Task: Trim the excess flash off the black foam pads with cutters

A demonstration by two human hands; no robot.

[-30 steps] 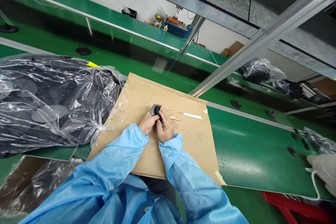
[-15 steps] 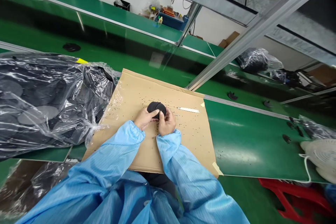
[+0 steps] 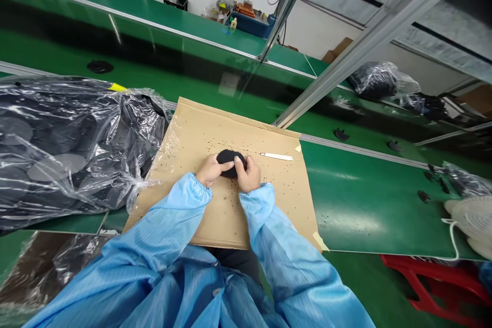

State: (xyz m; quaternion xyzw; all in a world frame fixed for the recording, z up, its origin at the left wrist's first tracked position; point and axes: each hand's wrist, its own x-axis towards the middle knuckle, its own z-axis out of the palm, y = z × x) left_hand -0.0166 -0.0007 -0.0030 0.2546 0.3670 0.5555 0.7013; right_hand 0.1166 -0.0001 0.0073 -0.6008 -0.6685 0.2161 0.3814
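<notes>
While fingers [image 3: 240, 166] pinch, piece [image 3: 230, 157] looks black, rounded.

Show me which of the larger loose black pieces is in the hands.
The rounded black piece held by the left hand and right hand, over the cardboard; the other larger black pieces lie untouched on green surfaces.

Our round piece [image 3: 228, 155] is plain black, and our sleeves [image 3: 171, 215] are light blue with faint fine lines. We see tan cardboard [image 3: 223, 223] speckled with black, pale yellow tape [image 3: 320, 241], and a slim white tool [image 3: 277, 156]. Our desk [image 3: 346, 205] is green. The clear bag [image 3: 130, 133] shows us black and grey discs [image 3: 57, 168] and a bright yellow patch [image 3: 117, 87]; we also find a red stool [image 3: 417, 277] and a blue bin [image 3: 249, 25].
</notes>
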